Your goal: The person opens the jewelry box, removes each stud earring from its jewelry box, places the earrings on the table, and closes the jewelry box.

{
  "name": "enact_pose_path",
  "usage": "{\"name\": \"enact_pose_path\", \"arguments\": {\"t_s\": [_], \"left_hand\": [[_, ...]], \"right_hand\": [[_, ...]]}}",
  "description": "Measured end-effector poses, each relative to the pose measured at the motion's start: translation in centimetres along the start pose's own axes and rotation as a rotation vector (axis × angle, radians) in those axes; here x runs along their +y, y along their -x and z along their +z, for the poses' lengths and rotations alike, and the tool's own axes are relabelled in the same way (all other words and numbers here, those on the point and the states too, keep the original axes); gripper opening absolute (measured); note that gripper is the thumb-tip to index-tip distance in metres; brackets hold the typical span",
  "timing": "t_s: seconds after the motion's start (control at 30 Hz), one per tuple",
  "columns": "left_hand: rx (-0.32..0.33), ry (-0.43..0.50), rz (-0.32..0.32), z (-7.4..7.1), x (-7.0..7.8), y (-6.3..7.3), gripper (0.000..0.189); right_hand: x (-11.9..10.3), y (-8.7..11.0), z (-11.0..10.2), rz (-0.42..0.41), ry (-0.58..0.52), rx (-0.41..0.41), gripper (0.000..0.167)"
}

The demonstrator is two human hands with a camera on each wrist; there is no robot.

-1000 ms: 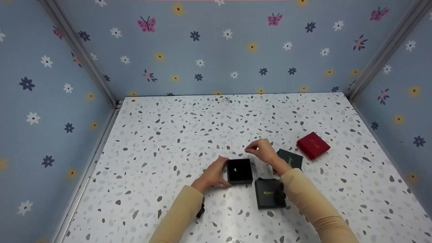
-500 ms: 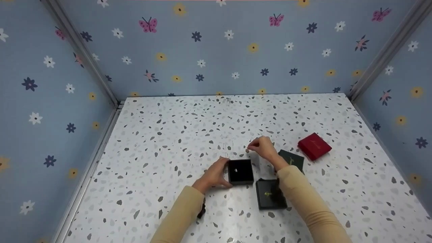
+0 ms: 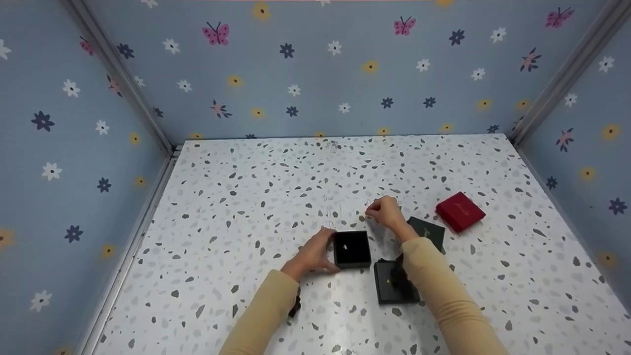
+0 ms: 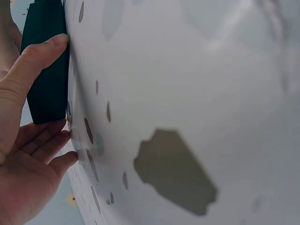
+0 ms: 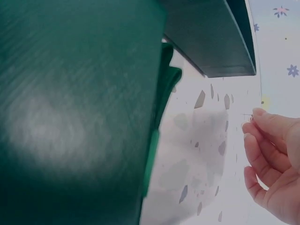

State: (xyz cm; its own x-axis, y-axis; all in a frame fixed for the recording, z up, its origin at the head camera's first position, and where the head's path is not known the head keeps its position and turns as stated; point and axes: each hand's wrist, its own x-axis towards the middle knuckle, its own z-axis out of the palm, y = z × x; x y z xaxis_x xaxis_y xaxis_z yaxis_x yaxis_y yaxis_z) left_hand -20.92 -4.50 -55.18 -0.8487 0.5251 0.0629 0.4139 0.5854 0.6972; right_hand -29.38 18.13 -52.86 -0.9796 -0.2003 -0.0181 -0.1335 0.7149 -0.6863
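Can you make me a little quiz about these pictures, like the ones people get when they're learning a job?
1. True or false: the left hand touches the open box.
2. Which of these is farthest right in the head view? A) the open box; B) the red box; C) the left hand.
3. How does the right hand hold its tiny thin thing?

Key: 1. True. 2. B. 3. It pinches it.

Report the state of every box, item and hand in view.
Open box, upright, uncovered
Shiny item, inside open box
Thin item, pinched
Red box, seemingly closed
Near dark box, partly hidden, closure unclear
Far dark box, partly hidden, closure unclear
Left hand, gripping open box
Right hand, pinching thin item
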Motion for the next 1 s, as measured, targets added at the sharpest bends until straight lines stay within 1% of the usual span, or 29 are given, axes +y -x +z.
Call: {"name": "enact_pose_path", "arguments": {"t_s": [0.17, 0.27, 0.4, 0.63, 1.0], "left_hand": [[-0.006, -0.006, -0.018, 0.0, 0.1, 0.0, 0.086], [-0.007, -0.017, -0.002, -0.1, 0.0, 0.0, 0.088], [-0.005, -0.026, 0.028, -0.1, -0.1, 0.0, 0.090], [-0.007, -0.032, 0.022, -0.1, -0.2, 0.0, 0.089], [-0.011, -0.025, 0.002, 0.0, -0.2, 0.0, 0.091]], "right_hand": [[0.2, -0.3, 0.0, 0.100, -0.044, -0.006, 0.010], [0.3, -0.6, 0.1, 0.125, -0.044, 0.014, 0.010], [0.4, -0.8, 0.2, 0.131, -0.029, 0.039, 0.009], [0.5, -1.0, 0.4, 0.224, -0.054, 0.025, 0.011], [0.5, -1.3, 0.6, 0.246, -0.023, 0.014, 0.011]]}}
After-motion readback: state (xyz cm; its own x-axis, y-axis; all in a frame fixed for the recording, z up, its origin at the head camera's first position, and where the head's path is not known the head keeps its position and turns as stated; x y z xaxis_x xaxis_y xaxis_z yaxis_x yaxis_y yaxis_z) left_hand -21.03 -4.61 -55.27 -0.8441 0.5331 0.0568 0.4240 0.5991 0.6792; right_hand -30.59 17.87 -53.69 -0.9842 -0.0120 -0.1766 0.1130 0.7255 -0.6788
